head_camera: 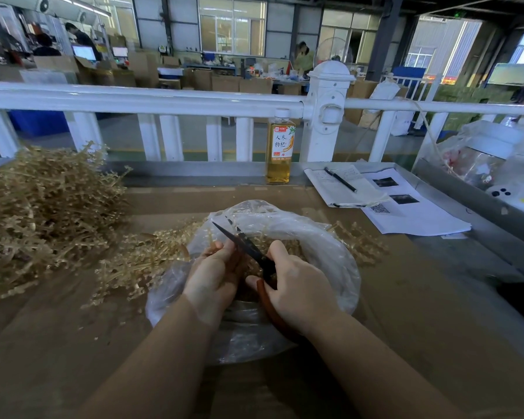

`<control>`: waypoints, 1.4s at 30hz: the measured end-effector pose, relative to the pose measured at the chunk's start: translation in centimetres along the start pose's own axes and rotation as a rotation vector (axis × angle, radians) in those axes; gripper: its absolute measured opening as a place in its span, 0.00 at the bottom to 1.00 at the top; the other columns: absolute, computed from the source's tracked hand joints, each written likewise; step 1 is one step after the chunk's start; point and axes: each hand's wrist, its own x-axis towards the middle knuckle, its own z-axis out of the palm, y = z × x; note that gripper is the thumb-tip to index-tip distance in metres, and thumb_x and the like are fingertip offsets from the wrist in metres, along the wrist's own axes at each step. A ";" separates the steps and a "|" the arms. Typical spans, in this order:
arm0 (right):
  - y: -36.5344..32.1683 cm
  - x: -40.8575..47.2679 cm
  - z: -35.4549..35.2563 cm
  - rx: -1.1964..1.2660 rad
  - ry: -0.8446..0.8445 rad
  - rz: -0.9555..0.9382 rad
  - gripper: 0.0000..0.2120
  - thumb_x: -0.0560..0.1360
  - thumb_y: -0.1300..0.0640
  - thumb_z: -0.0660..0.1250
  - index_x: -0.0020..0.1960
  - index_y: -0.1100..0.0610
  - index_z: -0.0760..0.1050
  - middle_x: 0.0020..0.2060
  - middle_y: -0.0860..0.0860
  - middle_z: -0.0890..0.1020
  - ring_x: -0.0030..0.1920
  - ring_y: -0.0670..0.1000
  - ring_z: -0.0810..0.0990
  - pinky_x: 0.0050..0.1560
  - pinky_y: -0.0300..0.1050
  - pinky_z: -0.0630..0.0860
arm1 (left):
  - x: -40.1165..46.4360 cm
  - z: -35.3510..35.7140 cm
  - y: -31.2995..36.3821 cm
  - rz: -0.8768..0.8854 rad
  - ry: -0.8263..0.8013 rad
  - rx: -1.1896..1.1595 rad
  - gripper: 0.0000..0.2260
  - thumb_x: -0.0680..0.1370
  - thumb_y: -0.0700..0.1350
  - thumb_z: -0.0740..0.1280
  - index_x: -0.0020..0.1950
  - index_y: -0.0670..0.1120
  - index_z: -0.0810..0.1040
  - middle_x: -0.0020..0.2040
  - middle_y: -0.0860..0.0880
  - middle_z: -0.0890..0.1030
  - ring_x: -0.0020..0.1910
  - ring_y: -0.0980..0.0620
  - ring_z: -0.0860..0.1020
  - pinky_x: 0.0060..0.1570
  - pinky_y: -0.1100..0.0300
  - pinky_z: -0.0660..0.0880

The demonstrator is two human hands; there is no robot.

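Twig pile [43, 213] left of bag [330, 246], bottle [279, 146] behind bag, notebook [342, 187] right of bottle.

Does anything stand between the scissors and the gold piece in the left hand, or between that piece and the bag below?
Nothing visible. The scissors in the right hand gape at the gold piece in the left hand, and the plastic bag lies open underneath.

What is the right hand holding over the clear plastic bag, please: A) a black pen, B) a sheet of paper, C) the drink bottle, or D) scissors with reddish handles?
D: the right hand grips the scissors by their reddish handles, blades open above the plastic bag, beside the left hand, which pinches a golden sprig.
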 end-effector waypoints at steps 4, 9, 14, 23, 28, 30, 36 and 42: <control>-0.1 0.2 0.1 0.026 0.005 0.024 0.17 0.76 0.39 0.63 0.52 0.49 0.61 0.43 0.49 0.79 0.44 0.50 0.79 0.42 0.41 0.71 | -0.2 -0.6 0.0 -0.020 -0.067 0.032 0.09 0.80 0.37 0.61 0.40 0.43 0.75 0.32 0.47 0.82 0.32 0.53 0.82 0.38 0.59 0.79; 0.2 0.2 -0.2 0.085 0.025 0.073 0.16 0.75 0.40 0.65 0.51 0.49 0.63 0.42 0.45 0.79 0.41 0.46 0.78 0.39 0.37 0.72 | -0.7 -0.6 0.8 -0.002 -0.040 0.026 0.16 0.80 0.50 0.62 0.37 0.42 0.77 0.31 0.46 0.79 0.34 0.49 0.78 0.43 0.56 0.77; 0.6 0.2 -0.8 0.118 0.037 0.121 0.16 0.75 0.41 0.66 0.50 0.49 0.62 0.42 0.45 0.78 0.40 0.47 0.77 0.34 0.37 0.67 | -0.6 -0.1 1.5 0.104 -0.018 0.338 0.11 0.80 0.44 0.62 0.42 0.41 0.80 0.36 0.45 0.82 0.34 0.51 0.82 0.36 0.58 0.78; 0.6 0.0 -0.8 0.097 -0.042 0.106 0.17 0.74 0.38 0.64 0.52 0.46 0.63 0.44 0.43 0.77 0.42 0.44 0.73 0.36 0.36 0.66 | -0.9 0.3 3.2 0.055 -0.013 0.562 0.05 0.72 0.29 0.65 0.39 0.38 0.76 0.36 0.43 0.78 0.35 0.48 0.77 0.34 0.58 0.78; 0.8 -0.1 -0.8 0.105 -0.036 0.103 0.17 0.73 0.37 0.64 0.52 0.45 0.62 0.47 0.45 0.79 0.44 0.45 0.75 0.36 0.36 0.65 | -0.7 -0.4 2.8 0.083 0.089 0.533 0.08 0.70 0.35 0.73 0.45 0.40 0.76 0.32 0.46 0.81 0.30 0.50 0.81 0.32 0.57 0.77; 0.8 -0.2 -0.7 0.096 -0.038 0.092 0.17 0.73 0.37 0.64 0.53 0.46 0.63 0.47 0.45 0.79 0.45 0.45 0.76 0.37 0.36 0.66 | -0.7 -0.4 2.5 0.090 0.079 0.419 0.06 0.71 0.32 0.71 0.44 0.41 0.77 0.30 0.47 0.82 0.29 0.52 0.81 0.28 0.61 0.78; 1.0 -0.5 -0.3 0.041 -0.022 0.054 0.17 0.73 0.36 0.64 0.53 0.45 0.63 0.45 0.44 0.78 0.44 0.45 0.76 0.38 0.34 0.66 | -1.0 -0.2 2.1 0.089 0.052 0.303 0.06 0.75 0.32 0.66 0.42 0.41 0.75 0.31 0.46 0.81 0.29 0.52 0.81 0.28 0.64 0.79; 1.2 -0.3 -0.3 0.027 -0.033 0.015 0.17 0.74 0.37 0.63 0.53 0.46 0.63 0.44 0.46 0.77 0.42 0.45 0.72 0.41 0.39 0.65 | -1.2 0.0 1.7 0.128 0.011 0.290 0.09 0.77 0.30 0.62 0.39 0.41 0.75 0.35 0.45 0.79 0.37 0.50 0.76 0.30 0.66 0.77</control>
